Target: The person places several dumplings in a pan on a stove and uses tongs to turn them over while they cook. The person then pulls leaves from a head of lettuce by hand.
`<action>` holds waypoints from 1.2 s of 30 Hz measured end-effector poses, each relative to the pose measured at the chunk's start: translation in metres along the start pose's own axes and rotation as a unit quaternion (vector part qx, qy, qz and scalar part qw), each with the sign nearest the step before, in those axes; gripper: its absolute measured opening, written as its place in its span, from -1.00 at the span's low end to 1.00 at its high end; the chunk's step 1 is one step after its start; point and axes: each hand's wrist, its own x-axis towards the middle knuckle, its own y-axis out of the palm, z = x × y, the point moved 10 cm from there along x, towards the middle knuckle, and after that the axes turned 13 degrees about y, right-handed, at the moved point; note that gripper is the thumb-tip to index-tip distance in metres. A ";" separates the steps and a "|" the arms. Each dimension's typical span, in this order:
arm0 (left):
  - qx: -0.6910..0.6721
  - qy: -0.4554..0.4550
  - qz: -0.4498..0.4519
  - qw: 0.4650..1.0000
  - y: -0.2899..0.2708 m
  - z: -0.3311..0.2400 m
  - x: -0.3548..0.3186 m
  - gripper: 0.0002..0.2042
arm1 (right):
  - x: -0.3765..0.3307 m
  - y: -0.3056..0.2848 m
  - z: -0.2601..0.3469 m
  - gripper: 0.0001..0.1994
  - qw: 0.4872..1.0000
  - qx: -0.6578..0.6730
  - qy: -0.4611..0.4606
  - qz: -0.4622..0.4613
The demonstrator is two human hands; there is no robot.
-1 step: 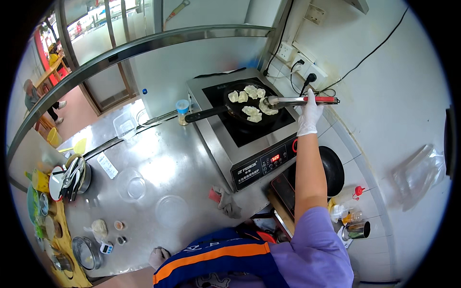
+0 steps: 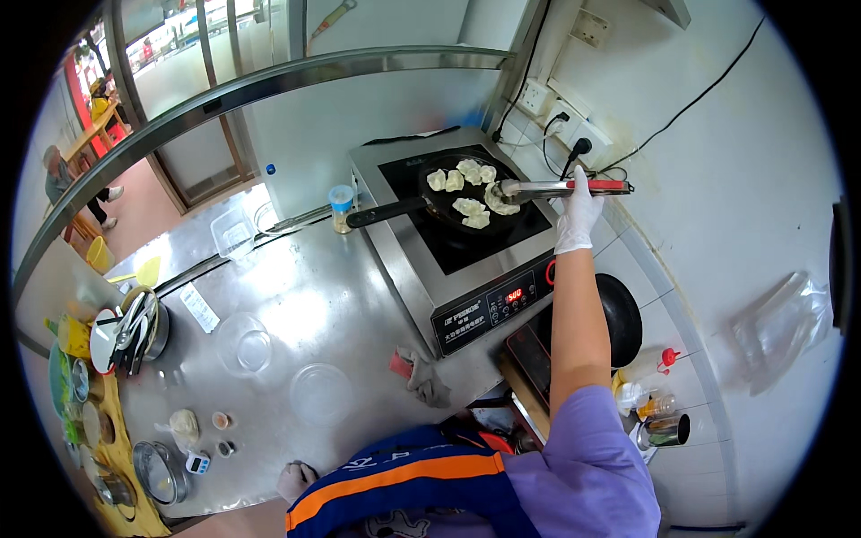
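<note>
My right hand (image 2: 579, 220), in a thin white glove, is closed around metal tongs (image 2: 542, 188) with a red handle. The tips of the tongs reach into a black frying pan (image 2: 444, 215) and touch a pale dumpling (image 2: 502, 201). Several other pale dumplings (image 2: 469, 169) lie in the pan. Its long black handle (image 2: 386, 213) points left. The pan sits on a steel induction cooker (image 2: 408, 260) with a lit red display. I cannot see my left hand; a pale shape (image 2: 294, 481) beside my apron is too unclear to name.
A steel worktop (image 2: 278, 386) bears a grey cloth (image 2: 428, 386), clear round lids (image 2: 321, 394) and a shaker jar (image 2: 341, 204). Utensils fill a pot (image 2: 158, 332) at left. A second black pan (image 2: 619, 318) lies behind my forearm. Plugs and cables (image 2: 581, 148) hang by the right wall.
</note>
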 end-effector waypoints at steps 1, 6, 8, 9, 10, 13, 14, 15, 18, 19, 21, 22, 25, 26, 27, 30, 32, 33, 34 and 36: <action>-0.005 0.009 -0.005 1.000 -0.001 -0.002 0.000 -0.89 | -0.002 0.001 0.000 -0.61 1.000 -0.012 -0.007 -0.013; -0.011 0.041 -0.015 0.999 -0.017 -0.014 0.011 -0.91 | 0.009 0.006 -0.014 -0.66 0.999 -0.012 -0.024 0.030; 0.002 0.036 -0.066 0.997 -0.018 -0.012 0.005 -0.91 | 0.006 0.012 -0.015 -0.68 0.998 -0.008 -0.026 0.055; 0.009 0.032 -0.092 0.995 -0.021 -0.014 0.003 -0.91 | -0.008 0.021 -0.011 -0.70 0.997 -0.006 -0.032 0.072; 0.003 0.028 -0.084 0.996 -0.020 -0.013 0.003 -0.91 | -0.019 0.028 -0.006 -0.71 0.995 -0.005 -0.038 0.089; -0.016 0.026 -0.061 0.998 -0.023 -0.015 0.006 -0.91 | -0.050 0.056 0.008 -0.75 0.953 -0.187 -0.125 0.202; -0.021 0.028 -0.055 0.998 -0.022 -0.013 0.005 -0.91 | -0.078 0.070 0.014 -0.75 0.942 -0.155 -0.142 0.263; -0.028 0.032 -0.050 0.998 -0.021 -0.013 0.006 -0.90 | -0.088 0.076 0.006 -0.73 0.924 -0.160 -0.131 0.321; -0.030 0.039 -0.053 0.997 -0.033 -0.022 0.015 -0.90 | -0.127 0.087 -0.011 -0.66 0.861 -0.194 -0.136 0.451; -0.018 0.032 -0.054 0.998 -0.042 -0.029 0.021 -0.89 | -0.126 0.085 -0.024 -0.65 0.844 -0.263 -0.123 0.451; 0.000 0.018 -0.046 0.999 -0.054 -0.040 0.028 -0.89 | -0.149 0.091 -0.017 -0.66 0.810 -0.300 -0.175 0.472; 0.005 0.016 -0.036 0.999 -0.050 -0.038 0.025 -0.88 | -0.156 0.093 -0.013 -0.67 0.803 -0.306 -0.191 0.475; -0.004 0.030 0.003 1.000 -0.005 -0.003 -0.001 -0.87 | -0.138 0.085 0.007 -0.68 0.871 -0.170 -0.127 0.443; -0.004 0.033 0.002 0.999 -0.004 -0.004 0.000 -0.87 | -0.125 0.077 0.019 -0.69 0.898 -0.162 -0.130 0.389; -0.005 0.035 0.001 0.999 -0.004 -0.005 0.001 -0.86 | -0.115 0.073 0.030 -0.70 0.911 -0.133 -0.128 0.368; -0.024 0.028 -0.002 0.999 -0.015 -0.014 0.009 -0.87 | -0.087 0.062 0.038 -0.73 0.935 -0.087 -0.127 0.320; -0.013 0.022 -0.017 1.000 -0.020 -0.017 0.012 -0.87 | -0.076 0.056 0.033 -0.74 0.943 -0.089 -0.126 0.296; -0.008 0.020 -0.024 0.999 -0.025 -0.020 0.017 -0.88 | -0.074 0.056 0.027 -0.75 0.945 -0.099 -0.124 0.286; -0.006 0.021 -0.046 0.999 -0.032 -0.026 0.020 -0.88 | -0.074 0.057 0.021 -0.75 0.948 -0.110 -0.122 0.274; 0.001 0.021 -0.068 0.997 -0.066 -0.053 0.036 -0.89 | -0.077 0.059 0.015 -0.77 0.956 -0.087 -0.134 0.245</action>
